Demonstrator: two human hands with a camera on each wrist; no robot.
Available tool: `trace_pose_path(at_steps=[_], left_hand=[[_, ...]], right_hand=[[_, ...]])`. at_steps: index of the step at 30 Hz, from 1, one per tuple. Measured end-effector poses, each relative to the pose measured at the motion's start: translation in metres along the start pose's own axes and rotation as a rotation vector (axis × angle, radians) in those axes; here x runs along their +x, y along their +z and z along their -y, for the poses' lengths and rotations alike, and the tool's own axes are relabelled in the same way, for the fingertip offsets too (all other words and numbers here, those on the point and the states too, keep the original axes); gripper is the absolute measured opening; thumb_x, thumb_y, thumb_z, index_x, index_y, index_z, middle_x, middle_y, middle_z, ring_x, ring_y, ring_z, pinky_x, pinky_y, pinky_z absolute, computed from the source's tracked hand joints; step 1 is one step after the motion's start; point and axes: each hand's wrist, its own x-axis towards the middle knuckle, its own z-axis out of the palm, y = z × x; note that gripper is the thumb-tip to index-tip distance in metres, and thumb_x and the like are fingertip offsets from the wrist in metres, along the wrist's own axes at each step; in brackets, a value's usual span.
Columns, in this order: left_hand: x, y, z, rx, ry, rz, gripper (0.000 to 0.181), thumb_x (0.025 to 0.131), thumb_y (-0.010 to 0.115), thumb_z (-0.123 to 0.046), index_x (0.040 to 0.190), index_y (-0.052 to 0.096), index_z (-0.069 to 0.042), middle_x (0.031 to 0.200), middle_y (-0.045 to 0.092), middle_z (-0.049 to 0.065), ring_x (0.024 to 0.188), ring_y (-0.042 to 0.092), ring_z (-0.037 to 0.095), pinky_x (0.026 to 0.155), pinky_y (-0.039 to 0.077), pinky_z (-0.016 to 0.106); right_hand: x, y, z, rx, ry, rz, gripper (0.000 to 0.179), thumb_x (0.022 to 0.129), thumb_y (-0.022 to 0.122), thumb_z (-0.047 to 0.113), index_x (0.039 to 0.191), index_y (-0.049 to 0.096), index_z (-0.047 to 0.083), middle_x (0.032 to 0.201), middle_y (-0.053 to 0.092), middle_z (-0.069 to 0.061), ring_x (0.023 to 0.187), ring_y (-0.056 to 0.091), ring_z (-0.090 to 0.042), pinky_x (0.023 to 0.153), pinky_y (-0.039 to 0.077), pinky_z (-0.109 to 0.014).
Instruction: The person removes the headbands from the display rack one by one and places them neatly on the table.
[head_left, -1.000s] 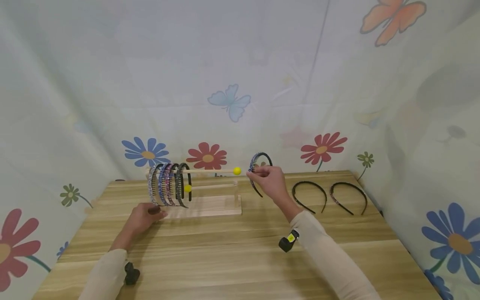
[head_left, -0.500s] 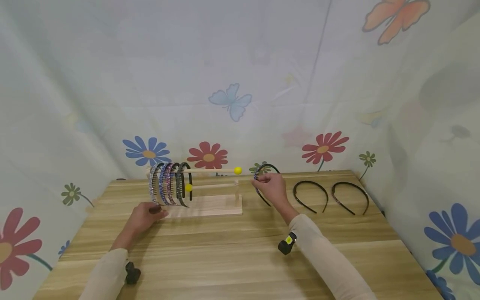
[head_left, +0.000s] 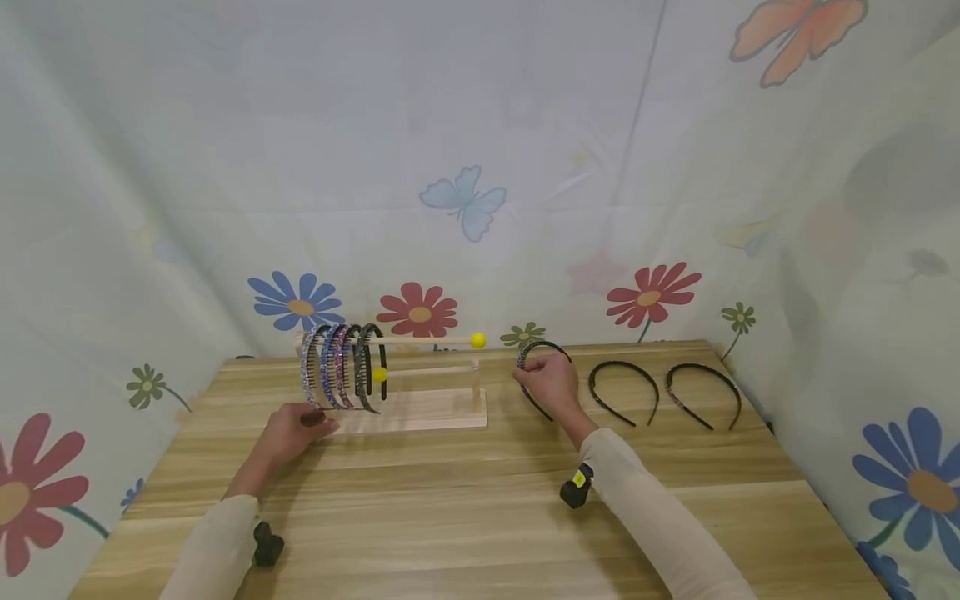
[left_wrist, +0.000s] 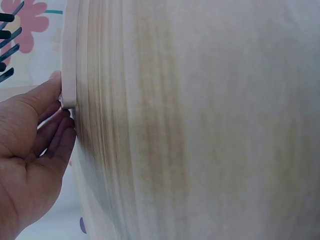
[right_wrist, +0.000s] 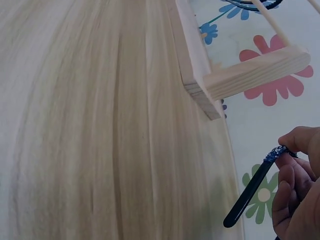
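In the head view my right hand [head_left: 550, 385] pinches a black headband [head_left: 531, 347] with blue-silver sparkle, low over the table's right half. The right wrist view shows thumb and fingers on its glittery part, with one smooth black end [right_wrist: 245, 197] pointing down. At the left, my left hand [head_left: 288, 433] holds the end of a wooden headband stand [head_left: 442, 410]. The left wrist view has the thumb on the base [left_wrist: 70, 55] and the fingers curled at its end corner. Several glittery headbands [head_left: 327, 367] hang on the stand's left part.
Two black headbands, one nearer [head_left: 622, 364] and one farther right [head_left: 701, 367], lie right of my right hand. Yellow balls cap the stand's upper rod [head_left: 477, 340] and lower rod [head_left: 380, 375]. A flowered curtain rises behind the wooden table [head_left: 450, 517].
My right hand has lowered the headband, shifting slightly right, from beside the upper rod's tip down toward the table. The left hand keeps its place at the stand.
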Motion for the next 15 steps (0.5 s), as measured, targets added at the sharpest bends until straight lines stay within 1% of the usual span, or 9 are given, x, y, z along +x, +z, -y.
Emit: trace_pose_path(at_steps=[2, 3, 5, 6, 8, 12, 15], left_hand=[[0.001, 0.0, 0.0, 0.002, 0.002, 0.0, 0.03, 0.096, 0.073, -0.03, 0.104, 0.074, -0.002, 0.114, 0.072, 0.021, 0.101, 0.066, 0.031, 0.09, 0.054, 0.054], [0.001, 0.0, 0.001, 0.004, 0.003, 0.0, 0.029, 0.096, 0.074, -0.03, 0.104, 0.074, -0.002, 0.113, 0.072, 0.021, 0.101, 0.066, 0.031, 0.089, 0.054, 0.054], [0.001, 0.0, 0.001, 0.006, 0.0, 0.001, 0.029, 0.096, 0.073, -0.031, 0.102, 0.074, -0.002, 0.111, 0.073, 0.02, 0.098, 0.065, 0.028, 0.088, 0.054, 0.053], [0.001, 0.0, 0.001, 0.006, 0.0, 0.001, 0.029, 0.096, 0.074, -0.031, 0.103, 0.074, -0.002, 0.112, 0.073, 0.02, 0.099, 0.066, 0.03, 0.089, 0.054, 0.054], [0.001, 0.0, 0.001, 0.008, -0.001, 0.0, 0.03, 0.096, 0.073, -0.031, 0.104, 0.074, -0.002, 0.113, 0.072, 0.021, 0.102, 0.067, 0.033, 0.09, 0.054, 0.055], [0.001, 0.0, 0.002, 0.004, 0.005, -0.001, 0.033, 0.096, 0.074, -0.032, 0.106, 0.075, -0.001, 0.116, 0.072, 0.023, 0.109, 0.067, 0.039, 0.093, 0.053, 0.056], [0.001, 0.001, 0.003, 0.005, 0.002, -0.001, 0.033, 0.096, 0.074, -0.033, 0.106, 0.075, -0.001, 0.116, 0.072, 0.023, 0.107, 0.067, 0.038, 0.092, 0.053, 0.056]], right_hand=[[0.0, 0.0, -0.001, -0.005, -0.006, 0.014, 0.022, 0.084, 0.085, 0.03, 0.072, 0.078, 0.013, 0.068, 0.072, 0.006, 0.068, 0.063, -0.013, 0.07, 0.052, -0.033], [0.0, 0.0, -0.003, -0.01, -0.016, 0.02, 0.026, 0.084, 0.084, 0.029, 0.065, 0.074, 0.014, 0.061, 0.066, 0.009, 0.063, 0.058, -0.011, 0.066, 0.048, -0.031], [0.0, 0.001, -0.004, -0.017, -0.029, 0.034, 0.035, 0.085, 0.083, 0.029, 0.057, 0.066, 0.016, 0.054, 0.056, 0.012, 0.057, 0.048, -0.011, 0.061, 0.041, -0.029], [0.001, 0.001, -0.006, -0.024, -0.033, 0.043, 0.038, 0.086, 0.082, 0.03, 0.056, 0.064, 0.017, 0.052, 0.053, 0.012, 0.055, 0.045, -0.011, 0.06, 0.038, -0.029], [0.001, 0.002, -0.008, -0.031, -0.032, 0.043, 0.036, 0.085, 0.083, 0.031, 0.057, 0.065, 0.019, 0.054, 0.055, 0.014, 0.056, 0.047, -0.009, 0.061, 0.039, -0.028], [0.002, 0.006, -0.013, -0.043, -0.014, 0.047, 0.024, 0.085, 0.084, 0.033, 0.068, 0.076, 0.017, 0.067, 0.07, 0.009, 0.065, 0.058, -0.011, 0.068, 0.05, -0.033], [0.002, 0.008, -0.016, -0.049, -0.01, 0.048, 0.02, 0.085, 0.083, 0.032, 0.074, 0.08, 0.015, 0.074, 0.074, 0.005, 0.069, 0.064, -0.013, 0.074, 0.055, -0.039]])
